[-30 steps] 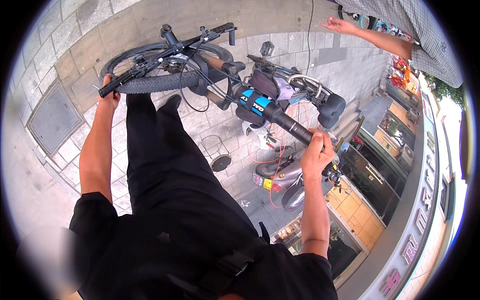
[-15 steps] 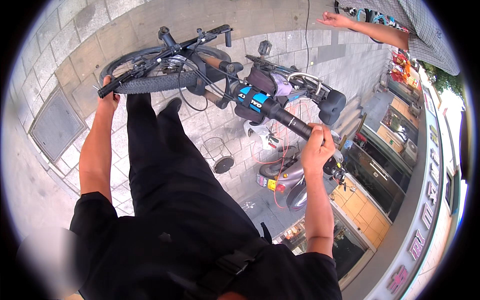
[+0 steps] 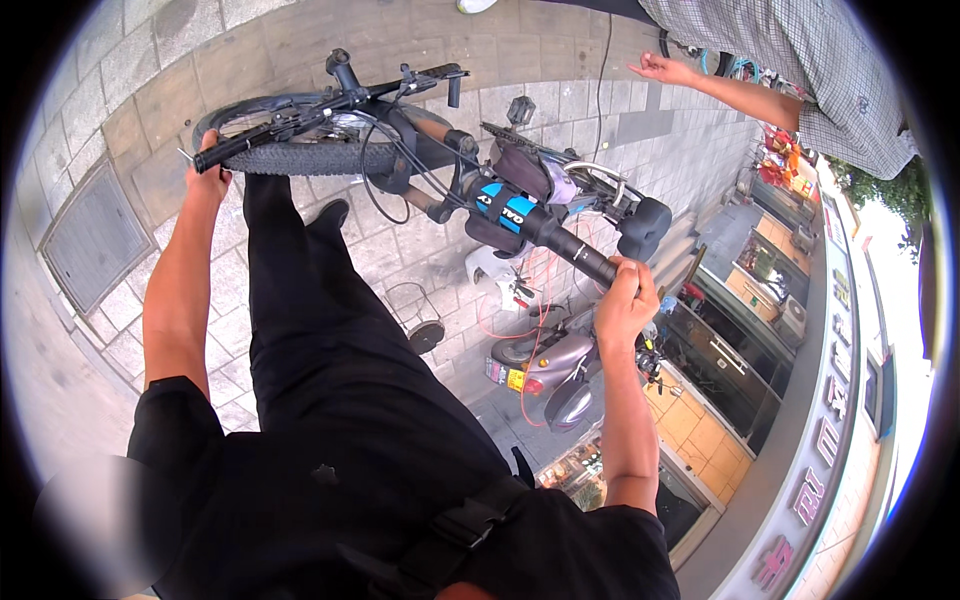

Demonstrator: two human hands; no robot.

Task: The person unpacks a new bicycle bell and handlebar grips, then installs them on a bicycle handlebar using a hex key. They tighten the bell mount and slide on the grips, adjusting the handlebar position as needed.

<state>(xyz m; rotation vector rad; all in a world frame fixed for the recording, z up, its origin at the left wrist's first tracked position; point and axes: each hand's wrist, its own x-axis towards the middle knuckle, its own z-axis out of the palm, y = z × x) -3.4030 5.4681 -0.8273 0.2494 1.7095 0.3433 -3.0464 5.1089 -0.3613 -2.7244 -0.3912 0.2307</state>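
Note:
A bicycle with a knobbly tyre (image 3: 320, 160) stands in front of me, its black handlebar (image 3: 300, 118) slanting across the wheel. My left hand (image 3: 208, 182) is closed at the left end of the bar, next to the tyre; the grip partly hides its fingers. My right hand (image 3: 627, 305) wraps round the end of a thick black tube (image 3: 570, 248), which runs back to a blue-banded part (image 3: 508, 207). A dark bag (image 3: 522, 172) hangs beside that part. Just beyond my right hand is a black saddle (image 3: 645, 228). I cannot tell how the tube joins the bicycle.
Another person's hand and forearm (image 3: 730, 92) reach in from the upper right. A parked scooter (image 3: 550, 370) and orange hose (image 3: 525, 400) lie beyond my right arm, beside a shopfront (image 3: 720, 355). A round black stand (image 3: 427, 336) rests on the paving; a metal cover (image 3: 97, 237) lies left.
The whole view has shifted slightly, moving most things a little left. More of the other person's checked shirt shows, and a pale shoe appears at the top edge. Both my hands keep their grip.

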